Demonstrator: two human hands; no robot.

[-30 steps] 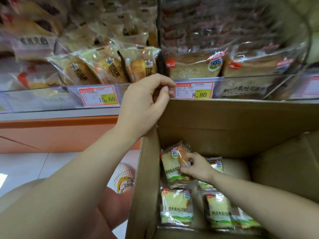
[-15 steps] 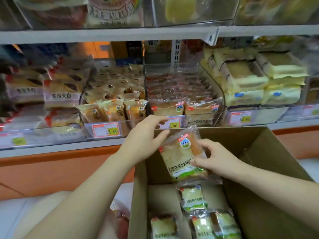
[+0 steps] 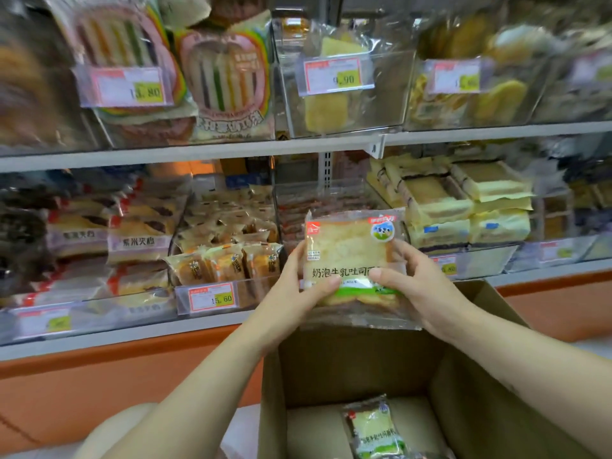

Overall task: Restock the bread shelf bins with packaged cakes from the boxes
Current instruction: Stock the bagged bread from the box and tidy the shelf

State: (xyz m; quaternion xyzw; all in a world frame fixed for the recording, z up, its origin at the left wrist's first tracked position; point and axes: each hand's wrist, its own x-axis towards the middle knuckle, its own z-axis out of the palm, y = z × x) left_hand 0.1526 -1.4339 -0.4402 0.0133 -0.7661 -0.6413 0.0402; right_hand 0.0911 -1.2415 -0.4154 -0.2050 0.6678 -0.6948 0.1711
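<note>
Cardboard fills the foreground: the box (image 3: 347,369) stands open below both arms, and one pack (image 3: 376,429) lies on its floor, with a corner of another at the bottom margin.

Above the far rim, the cake (image 3: 351,246) is up in the air, upright with its label facing the camera. A second ago it was down in the box under the right hand while the left hand gripped the box's edge. Half a second ago it had only cleared the rim. Now the left hand (image 3: 298,286) has joined the right hand (image 3: 424,289), and the cake sits level with the lower shelf. Each hand pinches a bottom corner, thumb pressed on the front; the left fingers are hidden behind the wrapper, and the right forefinger runs up the side edge. So the pick looks finished and only the placing remains.

Directly behind the cake is the middle bin (image 3: 331,197), its contents a blur of reddish wrappers; it is likely the target. The left bin (image 3: 251,288) holds small orange-brown cakes in rows behind a 15.60 tag (image 3: 212,298). The right bin (image 3: 480,260) is stacked with pale yellow slabs. On the shelf above, the top bin (image 3: 387,94) holds a few yellow pieces.
</note>
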